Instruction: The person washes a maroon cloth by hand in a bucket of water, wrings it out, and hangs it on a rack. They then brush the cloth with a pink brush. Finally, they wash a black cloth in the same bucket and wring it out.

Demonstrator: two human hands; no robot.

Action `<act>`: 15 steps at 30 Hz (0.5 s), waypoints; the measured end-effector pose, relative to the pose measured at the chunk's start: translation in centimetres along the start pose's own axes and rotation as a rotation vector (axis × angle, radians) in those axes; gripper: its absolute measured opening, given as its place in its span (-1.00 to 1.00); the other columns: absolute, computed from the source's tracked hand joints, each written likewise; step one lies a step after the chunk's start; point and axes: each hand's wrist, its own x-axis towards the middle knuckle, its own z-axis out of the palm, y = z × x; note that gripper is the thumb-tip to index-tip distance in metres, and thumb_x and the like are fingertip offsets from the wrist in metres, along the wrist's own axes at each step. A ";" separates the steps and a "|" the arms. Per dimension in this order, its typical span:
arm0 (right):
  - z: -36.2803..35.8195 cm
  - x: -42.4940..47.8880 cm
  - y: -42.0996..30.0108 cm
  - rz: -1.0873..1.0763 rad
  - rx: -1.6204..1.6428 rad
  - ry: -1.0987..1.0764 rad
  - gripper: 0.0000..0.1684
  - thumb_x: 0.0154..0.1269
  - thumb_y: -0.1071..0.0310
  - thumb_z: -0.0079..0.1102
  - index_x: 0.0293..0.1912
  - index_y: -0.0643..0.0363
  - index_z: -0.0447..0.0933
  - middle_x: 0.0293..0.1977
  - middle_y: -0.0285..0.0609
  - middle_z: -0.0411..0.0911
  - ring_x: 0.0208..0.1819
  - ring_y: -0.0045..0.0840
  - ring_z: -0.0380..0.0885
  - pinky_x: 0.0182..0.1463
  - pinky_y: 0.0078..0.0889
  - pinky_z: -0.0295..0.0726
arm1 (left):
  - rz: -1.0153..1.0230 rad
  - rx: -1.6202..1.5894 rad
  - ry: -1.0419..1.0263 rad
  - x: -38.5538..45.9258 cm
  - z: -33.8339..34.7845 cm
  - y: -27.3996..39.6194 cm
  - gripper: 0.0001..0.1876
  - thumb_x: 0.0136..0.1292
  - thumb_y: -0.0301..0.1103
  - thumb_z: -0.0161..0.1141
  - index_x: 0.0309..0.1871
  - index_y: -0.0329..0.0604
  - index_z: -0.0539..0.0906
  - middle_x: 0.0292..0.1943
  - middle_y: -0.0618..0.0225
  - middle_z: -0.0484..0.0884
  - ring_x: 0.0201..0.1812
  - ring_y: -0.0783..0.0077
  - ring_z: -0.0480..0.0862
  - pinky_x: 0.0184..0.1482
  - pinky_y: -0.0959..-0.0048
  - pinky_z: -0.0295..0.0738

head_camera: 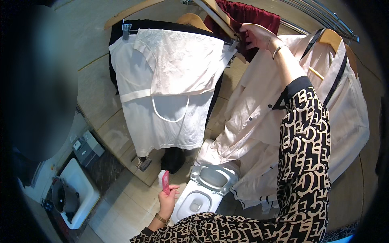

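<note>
Low in the picture, my left hand (167,201) grips a pink scrub brush (165,182) with white bristles turned to the left. My right hand (258,36) is raised, its fingers curled at the right end of a wooden clip hanger (217,18); some fingertips are hidden. White garments (182,63) hang from the hanger's metal clips (126,31), one with a lace-like panel and a thin strap loop. Behind them shows black cloth (146,24). A maroon garment (255,16) hangs just behind my right hand.
A cream buttoned garment (252,121) with black trim hangs at right on another wooden hanger (329,39). Above runs a metal rack (322,15). Below stands a toilet (194,200) with its lid raised. At lower left, a white sink (86,185) holds a grey bucket (65,197).
</note>
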 end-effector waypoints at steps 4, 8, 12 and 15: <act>-1.0 1.7 2.1 -0.016 0.033 -0.048 -0.80 0.44 0.07 0.15 -0.20 -0.05 0.53 -0.35 -0.47 0.54 -0.22 -0.53 0.54 -0.04 -0.18 0.50 | -0.019 0.002 0.030 -0.8 -0.5 0.2 -0.81 0.36 -0.55 0.06 -0.11 -0.31 0.70 -0.17 0.30 0.74 -0.29 0.57 0.69 -0.32 0.59 0.56; -4.0 2.6 2.7 -0.042 0.033 0.180 -0.75 0.44 0.09 0.19 -0.02 -0.03 0.61 -0.21 -0.40 0.67 -0.15 -0.59 0.59 -0.01 -0.23 0.55 | -0.013 -0.009 -0.004 -0.9 0.2 0.4 -0.80 0.35 -0.54 0.06 -0.11 -0.30 0.71 -0.22 0.35 0.74 -0.29 0.59 0.69 -0.33 0.61 0.56; -2.6 3.5 2.4 -0.017 -0.123 0.189 -0.63 0.40 0.10 0.23 0.12 -0.01 0.63 -0.06 -0.32 0.68 -0.05 -0.57 0.59 0.06 -0.22 0.56 | -0.023 0.008 0.036 -1.8 -0.9 0.0 -0.80 0.34 -0.55 0.06 -0.12 -0.30 0.72 -0.22 0.34 0.74 -0.30 0.58 0.69 -0.33 0.60 0.57; -3.3 3.8 2.1 -0.023 -0.299 0.165 -0.56 0.37 0.06 0.25 0.16 0.01 0.61 0.03 -0.25 0.65 0.04 -0.50 0.56 0.10 -0.18 0.55 | -0.019 0.021 0.042 -2.1 -1.3 -0.7 -0.82 0.36 -0.56 0.06 -0.10 -0.33 0.68 -0.14 0.25 0.75 -0.30 0.55 0.68 -0.34 0.58 0.56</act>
